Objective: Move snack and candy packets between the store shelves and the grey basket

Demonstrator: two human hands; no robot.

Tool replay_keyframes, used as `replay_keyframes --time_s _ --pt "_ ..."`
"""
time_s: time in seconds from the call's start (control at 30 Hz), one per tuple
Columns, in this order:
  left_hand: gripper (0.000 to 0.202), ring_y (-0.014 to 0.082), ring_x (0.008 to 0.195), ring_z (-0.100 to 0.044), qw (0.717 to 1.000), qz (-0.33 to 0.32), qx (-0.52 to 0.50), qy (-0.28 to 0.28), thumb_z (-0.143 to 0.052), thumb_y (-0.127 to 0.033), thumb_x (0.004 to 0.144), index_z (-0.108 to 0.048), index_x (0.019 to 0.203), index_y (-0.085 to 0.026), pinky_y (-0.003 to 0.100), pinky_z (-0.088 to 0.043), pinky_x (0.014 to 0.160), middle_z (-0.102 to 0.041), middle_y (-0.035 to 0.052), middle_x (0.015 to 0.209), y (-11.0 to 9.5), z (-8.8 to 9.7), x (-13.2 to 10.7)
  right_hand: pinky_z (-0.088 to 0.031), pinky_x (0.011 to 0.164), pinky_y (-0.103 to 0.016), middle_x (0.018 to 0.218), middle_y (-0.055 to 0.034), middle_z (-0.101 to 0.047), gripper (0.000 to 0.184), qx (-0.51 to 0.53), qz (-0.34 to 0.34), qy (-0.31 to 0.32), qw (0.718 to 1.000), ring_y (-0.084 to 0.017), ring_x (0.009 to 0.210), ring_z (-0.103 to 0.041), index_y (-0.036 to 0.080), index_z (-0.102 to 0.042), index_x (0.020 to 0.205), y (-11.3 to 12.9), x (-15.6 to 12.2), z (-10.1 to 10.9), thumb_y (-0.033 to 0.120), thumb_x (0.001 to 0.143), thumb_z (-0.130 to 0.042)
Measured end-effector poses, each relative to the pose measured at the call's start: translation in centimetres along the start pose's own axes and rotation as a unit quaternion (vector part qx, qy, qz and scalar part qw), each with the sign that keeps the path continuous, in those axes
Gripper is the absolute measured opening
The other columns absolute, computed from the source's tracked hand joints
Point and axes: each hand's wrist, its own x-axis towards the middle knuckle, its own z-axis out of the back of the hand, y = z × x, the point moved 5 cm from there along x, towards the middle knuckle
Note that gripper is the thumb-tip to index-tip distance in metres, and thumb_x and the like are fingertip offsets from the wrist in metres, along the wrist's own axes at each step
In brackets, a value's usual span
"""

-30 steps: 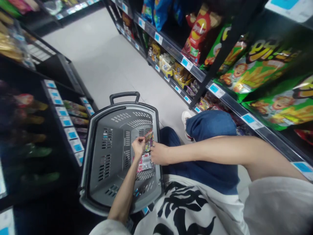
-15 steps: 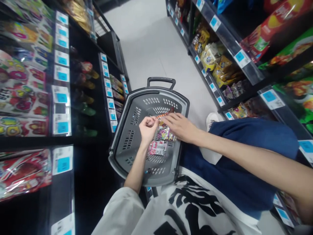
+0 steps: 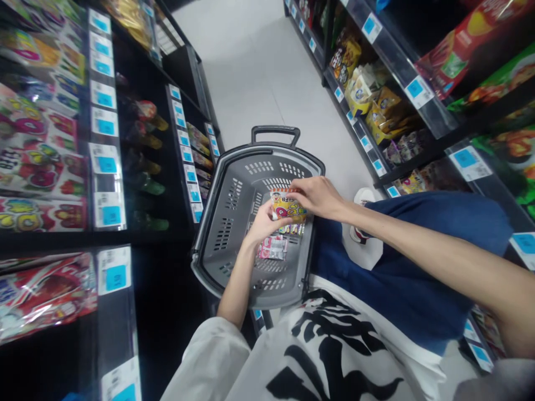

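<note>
A yellow and orange candy bag [image 3: 287, 208] with pink lettering is held up over the grey shopping basket [image 3: 221, 184]. My left hand [image 3: 266, 221] grips its left and lower edge, thumb across the front. At the upper right corner, my right hand [image 3: 316, 196] has its fingers closed on the bag. Below, inside the basket, lies a pink and silver packet [image 3: 273, 248]. Further colourful packets [image 3: 297, 229] show just under the bag, partly covered by it. The basket's black handle [image 3: 276, 131] sticks out at the far end.
On the left, dark shelves hold candy bags [image 3: 42, 167] behind a strip of price tags [image 3: 104, 159]. Snack bags [image 3: 384, 111] fill the shelves on the right. A pale floor [image 3: 246, 61] runs between them. My leg in blue trousers [image 3: 401, 250] is beside the basket.
The candy bag was edge-on between my hands and now its printed front faces me. My left hand has turned and spread along its side; my right hand has shifted slightly up and right.
</note>
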Motion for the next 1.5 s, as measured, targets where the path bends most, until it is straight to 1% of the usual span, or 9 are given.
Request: replay_keyframes --time_s 0.1,0.23,0.5,0.7,0.8,0.9,1.03,1.3,1.5 --pt "0.059 0.0202 0.092 -0.070 0.999 0.008 0.046 0.003 -0.094 -0.025 0.057 -0.067 0.109 -0.014 0.032 -0.056 0.088 -0.074 0.0061 0.103 0.4 -0.3 -0.1 -0.033 0.068 -0.027 0.082 -0.0037 -0.070 0.024 0.013 -0.054 -0.035 0.998 -0.014 0.072 -0.057 0.017 -0.074 0.100 -1.0 0.7 0.7 0.036 0.098 -0.060" --pt "0.071 0.0230 0.096 -0.072 1.000 0.026 -0.013 -0.007 -0.095 -0.022 0.052 -0.066 0.116 -0.014 0.033 -0.058 0.089 -0.074 0.0077 0.109 1.2 -1.0 -0.1 -0.036 0.069 -0.027 0.087 -0.0050 -0.072 0.024 0.004 -0.091 -0.049 0.995 -0.016 0.077 -0.060 0.017 -0.074 0.105 -1.6 1.2 1.5 0.035 0.097 -0.060" --pt "0.081 0.0265 0.103 -0.073 0.999 0.041 -0.032 0.010 -0.099 -0.023 0.048 -0.063 0.120 -0.017 0.035 -0.060 0.091 -0.075 0.0081 0.113 1.4 -2.1 -0.2 -0.027 0.063 -0.031 0.097 -0.0091 -0.075 0.032 -0.180 -0.027 -0.012 0.983 -0.019 0.077 -0.062 0.018 -0.069 0.112 -0.7 0.7 1.3 0.036 0.106 -0.043" --pt "0.076 0.0214 0.068 -0.073 0.994 0.080 -0.060 0.051 -0.097 -0.028 0.054 -0.054 0.115 -0.018 0.031 -0.060 0.066 -0.075 0.0028 0.079 1.8 -2.9 -0.8 -0.029 0.065 -0.031 0.100 -0.0114 -0.074 0.031 -0.195 -0.060 -0.049 0.978 -0.020 0.080 -0.062 0.017 -0.067 0.116 -1.3 1.3 4.0 0.034 0.106 -0.043" --pt "0.065 0.0172 0.074 -0.072 0.996 0.043 -0.079 0.024 -0.096 -0.029 0.058 -0.056 0.108 -0.018 0.027 -0.059 0.071 -0.074 0.0026 0.083 1.7 -2.9 -0.7 -0.029 0.066 -0.030 0.099 -0.0123 -0.074 0.032 -0.205 -0.076 -0.064 0.974 -0.021 0.082 -0.062 0.016 -0.065 0.120 -1.8 1.3 4.9 0.034 0.105 -0.043" --pt "0.055 0.0159 0.087 -0.071 0.996 0.008 -0.093 -0.010 -0.093 -0.036 0.064 -0.059 0.103 -0.018 0.023 -0.058 0.074 -0.074 0.0050 0.097 1.6 -2.9 -0.4 -0.030 0.066 -0.030 0.102 -0.0127 -0.074 0.032 -0.201 -0.073 -0.057 0.975 -0.020 0.081 -0.062 0.015 -0.064 0.119 -1.9 1.0 4.6 0.034 0.105 -0.043" --pt "0.057 0.0163 0.084 -0.071 0.994 0.031 -0.103 -0.035 -0.089 -0.049 0.068 -0.056 0.103 -0.020 0.024 -0.059 0.067 -0.073 0.0052 0.100 2.1 -3.2 -0.4 -0.031 0.066 -0.031 0.106 -0.0135 -0.074 0.030 -0.197 -0.070 -0.044 0.977 -0.020 0.078 -0.063 0.015 -0.063 0.119 -1.7 0.6 3.8 0.034 0.105 -0.044" --pt "0.062 0.0212 0.091 -0.073 0.990 0.043 -0.126 -0.041 -0.091 -0.047 0.067 -0.053 0.108 -0.021 0.031 -0.061 0.076 -0.074 0.0071 0.105 2.6 -3.9 -0.6 -0.029 0.065 -0.030 0.097 -0.0121 -0.075 0.031 -0.229 -0.095 -0.022 0.968 -0.021 0.076 -0.063 0.016 -0.063 0.123 -2.9 0.7 3.5 0.036 0.105 -0.048" --pt "0.057 0.0185 0.085 -0.073 0.987 0.040 -0.143 -0.054 -0.092 -0.040 0.065 -0.055 0.103 -0.020 0.029 -0.060 0.075 -0.075 0.0047 0.098 3.0 -3.7 -0.5 -0.030 0.066 -0.031 0.100 -0.0142 -0.074 0.032 -0.217 -0.101 -0.007 0.971 -0.021 0.076 -0.063 0.015 -0.061 0.124 -3.8 0.7 3.0 0.037 0.104 -0.046"
